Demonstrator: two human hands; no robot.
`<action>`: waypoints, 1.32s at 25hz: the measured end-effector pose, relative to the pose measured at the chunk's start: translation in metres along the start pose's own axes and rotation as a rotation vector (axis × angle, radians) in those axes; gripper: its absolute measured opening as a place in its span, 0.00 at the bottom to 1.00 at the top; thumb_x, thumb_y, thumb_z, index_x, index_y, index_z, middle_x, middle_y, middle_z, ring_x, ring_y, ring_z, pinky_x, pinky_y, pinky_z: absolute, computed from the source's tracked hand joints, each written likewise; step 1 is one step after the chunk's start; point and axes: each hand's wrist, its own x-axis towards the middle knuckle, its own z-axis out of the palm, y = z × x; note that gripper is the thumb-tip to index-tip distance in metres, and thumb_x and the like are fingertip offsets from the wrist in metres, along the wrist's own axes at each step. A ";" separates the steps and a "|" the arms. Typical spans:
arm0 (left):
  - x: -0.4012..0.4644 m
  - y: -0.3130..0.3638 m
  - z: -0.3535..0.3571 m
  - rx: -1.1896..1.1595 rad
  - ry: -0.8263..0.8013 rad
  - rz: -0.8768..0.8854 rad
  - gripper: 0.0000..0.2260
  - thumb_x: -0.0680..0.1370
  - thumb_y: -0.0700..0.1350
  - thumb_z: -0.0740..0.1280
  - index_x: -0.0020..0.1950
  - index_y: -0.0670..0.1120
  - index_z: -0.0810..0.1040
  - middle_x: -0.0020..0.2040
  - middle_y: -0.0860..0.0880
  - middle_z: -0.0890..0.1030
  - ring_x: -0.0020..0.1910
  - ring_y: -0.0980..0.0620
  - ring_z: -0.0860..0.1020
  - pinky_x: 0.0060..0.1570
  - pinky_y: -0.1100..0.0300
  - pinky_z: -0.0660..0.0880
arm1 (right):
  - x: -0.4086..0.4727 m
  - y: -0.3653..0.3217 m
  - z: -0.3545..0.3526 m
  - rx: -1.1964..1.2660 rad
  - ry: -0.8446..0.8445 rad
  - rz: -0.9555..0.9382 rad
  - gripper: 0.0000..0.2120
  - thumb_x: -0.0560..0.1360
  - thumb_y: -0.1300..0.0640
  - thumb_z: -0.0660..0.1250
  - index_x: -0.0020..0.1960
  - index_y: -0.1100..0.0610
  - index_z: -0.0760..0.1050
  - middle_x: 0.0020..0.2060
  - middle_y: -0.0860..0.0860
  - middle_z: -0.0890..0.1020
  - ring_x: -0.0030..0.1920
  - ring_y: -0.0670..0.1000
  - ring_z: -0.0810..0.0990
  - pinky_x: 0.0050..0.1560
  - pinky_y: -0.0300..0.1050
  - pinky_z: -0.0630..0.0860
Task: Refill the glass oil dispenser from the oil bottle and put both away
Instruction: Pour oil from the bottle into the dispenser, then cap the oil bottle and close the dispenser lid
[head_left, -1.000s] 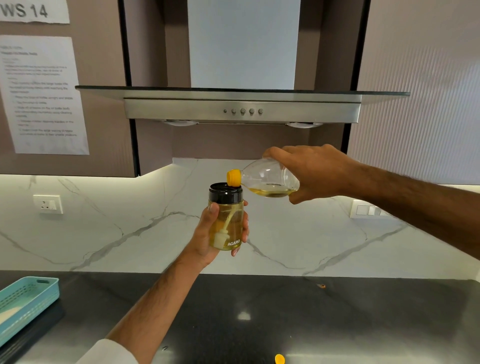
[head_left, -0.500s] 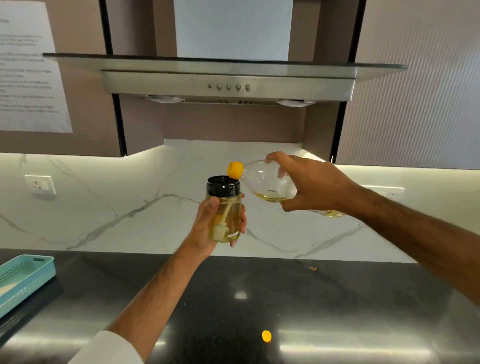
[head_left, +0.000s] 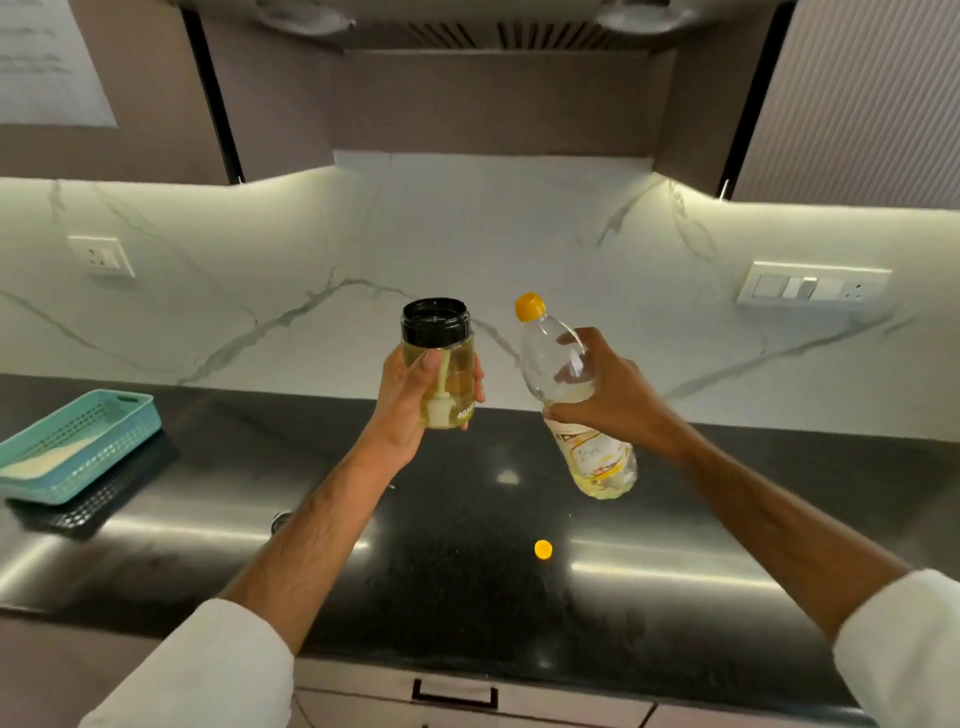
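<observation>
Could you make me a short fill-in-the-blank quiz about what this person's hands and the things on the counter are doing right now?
1. The left hand holds the glass dispenser, whose rim is coloured ____.
2. The right hand holds the oil bottle with its yellow spout pointing ____.
3. The small round yellow cap lies on the dark ____.
4. At the left edge of the countertop sits a basket coloured ____.

Missing words: black; up; countertop; teal
</observation>
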 end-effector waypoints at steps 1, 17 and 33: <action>-0.002 -0.008 -0.007 0.014 0.017 -0.009 0.33 0.67 0.70 0.74 0.59 0.46 0.79 0.44 0.41 0.82 0.37 0.43 0.82 0.28 0.56 0.77 | 0.001 0.012 0.018 0.071 -0.004 0.042 0.38 0.65 0.50 0.82 0.67 0.45 0.64 0.53 0.48 0.83 0.49 0.45 0.84 0.43 0.38 0.79; 0.035 -0.139 -0.138 0.074 -0.012 -0.176 0.42 0.68 0.65 0.77 0.65 0.34 0.71 0.47 0.43 0.84 0.42 0.43 0.83 0.43 0.50 0.80 | 0.063 0.130 0.230 0.372 0.172 0.483 0.40 0.65 0.58 0.82 0.70 0.49 0.64 0.58 0.42 0.77 0.57 0.45 0.80 0.47 0.35 0.76; 0.019 -0.211 -0.135 0.184 0.039 -0.256 0.36 0.66 0.61 0.81 0.64 0.45 0.71 0.57 0.30 0.77 0.52 0.37 0.82 0.53 0.44 0.80 | -0.055 0.195 0.224 -0.148 -0.282 0.577 0.26 0.74 0.46 0.75 0.69 0.50 0.72 0.63 0.50 0.74 0.65 0.51 0.72 0.64 0.47 0.73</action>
